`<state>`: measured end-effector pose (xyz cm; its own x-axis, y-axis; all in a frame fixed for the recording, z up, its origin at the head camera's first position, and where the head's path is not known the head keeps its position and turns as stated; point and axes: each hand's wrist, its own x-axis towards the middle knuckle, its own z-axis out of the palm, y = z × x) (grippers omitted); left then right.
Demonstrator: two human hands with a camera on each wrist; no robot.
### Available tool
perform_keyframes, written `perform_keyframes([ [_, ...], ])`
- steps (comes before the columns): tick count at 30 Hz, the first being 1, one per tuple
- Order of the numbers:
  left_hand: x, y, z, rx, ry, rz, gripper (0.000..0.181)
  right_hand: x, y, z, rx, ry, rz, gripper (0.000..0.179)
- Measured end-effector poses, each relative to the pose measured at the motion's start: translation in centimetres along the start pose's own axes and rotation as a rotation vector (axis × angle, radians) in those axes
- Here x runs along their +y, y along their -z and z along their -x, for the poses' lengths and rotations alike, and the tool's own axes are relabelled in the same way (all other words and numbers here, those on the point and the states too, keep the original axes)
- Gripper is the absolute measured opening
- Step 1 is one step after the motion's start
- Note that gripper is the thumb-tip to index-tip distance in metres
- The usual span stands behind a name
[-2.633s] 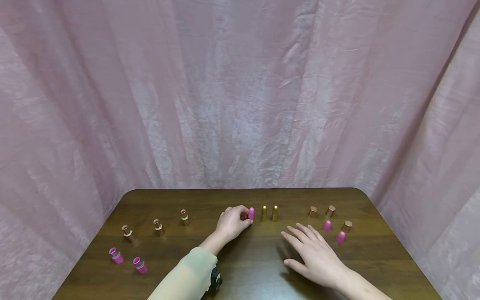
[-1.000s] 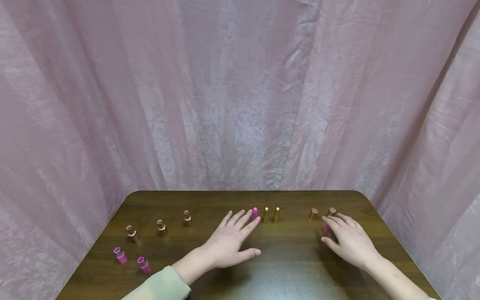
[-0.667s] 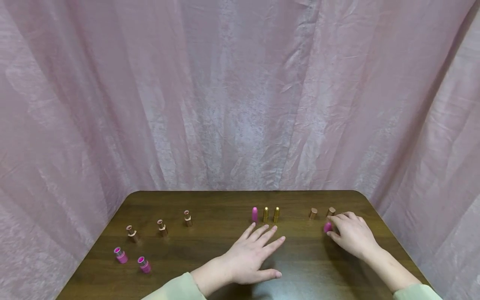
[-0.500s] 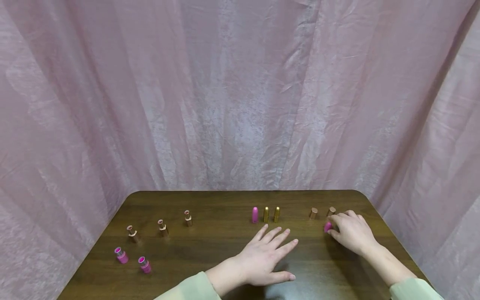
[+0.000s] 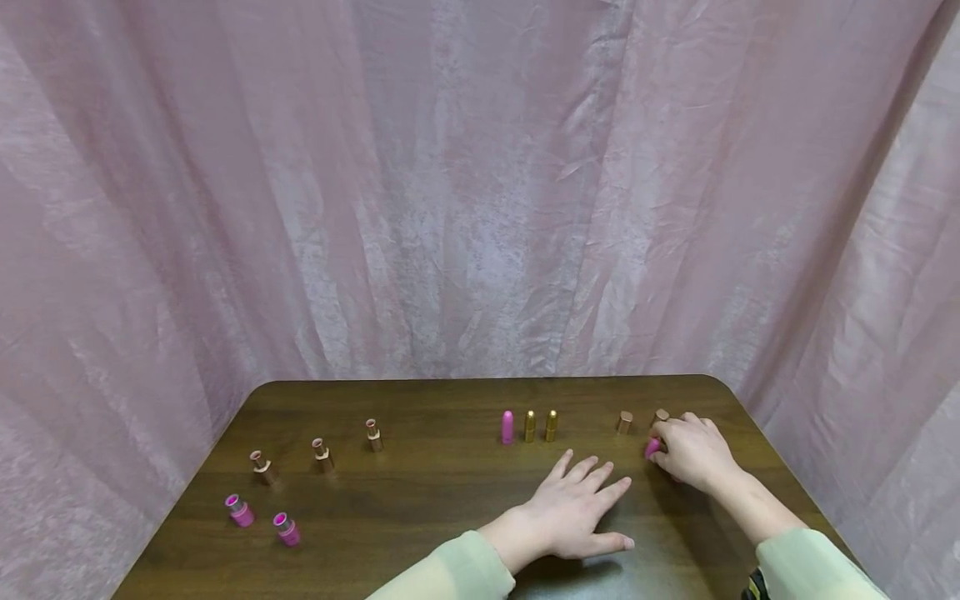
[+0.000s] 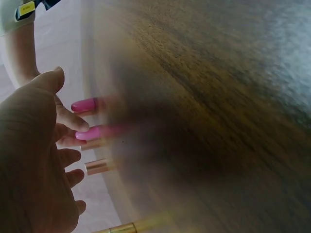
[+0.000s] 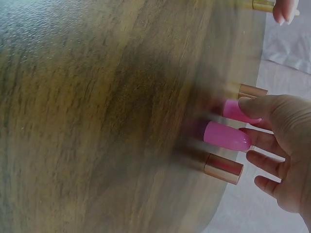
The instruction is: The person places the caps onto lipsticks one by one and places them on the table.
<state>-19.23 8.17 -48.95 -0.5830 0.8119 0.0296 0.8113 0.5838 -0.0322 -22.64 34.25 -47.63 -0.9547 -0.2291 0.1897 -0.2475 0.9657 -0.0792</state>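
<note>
Pink cap (image 5: 652, 448) at the far right of the tabletop (image 5: 420, 500); I log it pinched between thumb and forefinger of the right hand (image 5: 693, 450). My right wrist view shows a second pink cap (image 7: 226, 136) just beside it, then a copper cap (image 7: 223, 168). Two more copper caps (image 5: 625, 422) stand on the far side. Left hand (image 5: 573, 508): fingers spread, palm down; I cannot tell whether it touches the wood. Beyond it I note one pink tube (image 5: 507, 427) and two gold tubes (image 5: 530, 426), upright in a row. Left side: three uncapped copper tubes (image 5: 322, 456); nearer, two uncapped pink tubes (image 5: 287, 530).
</note>
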Motion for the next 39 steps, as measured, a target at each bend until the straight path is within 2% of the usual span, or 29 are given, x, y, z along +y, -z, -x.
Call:
perform_keyframes([
  [5,0.2,-0.5,-0.8,0.009,0.02,-0.012,0.08,-0.2,-0.1,-0.3,-0.005,-0.003,0.0,0.02],
  [11,0.6,-0.7,-1.3,0.003,0.045,-0.048,0.08,-0.2,-0.5,-0.6,-0.011,-0.004,-0.013,0.011],
  [18,0.7,-0.2,-0.7,0.001,0.035,-0.084,0.081,-0.7,0.0,-0.5,0.049,0.038,-0.016,0.015],
  [28,-1.2,0.5,2.2,-0.009,0.021,-0.053,0.082,-3.1,1.6,0.6,0.128,0.106,-0.133,0.02],
  [32,-2.3,0.9,3.9,0.02,0.012,-0.022,0.081,-4.1,1.8,1.0,0.167,0.129,-0.143,0.027],
  [39,-4.2,2.3,7.5,0.089,0.02,0.073,0.079,-5.9,1.8,1.6,0.261,0.205,-0.143,0.031],
])
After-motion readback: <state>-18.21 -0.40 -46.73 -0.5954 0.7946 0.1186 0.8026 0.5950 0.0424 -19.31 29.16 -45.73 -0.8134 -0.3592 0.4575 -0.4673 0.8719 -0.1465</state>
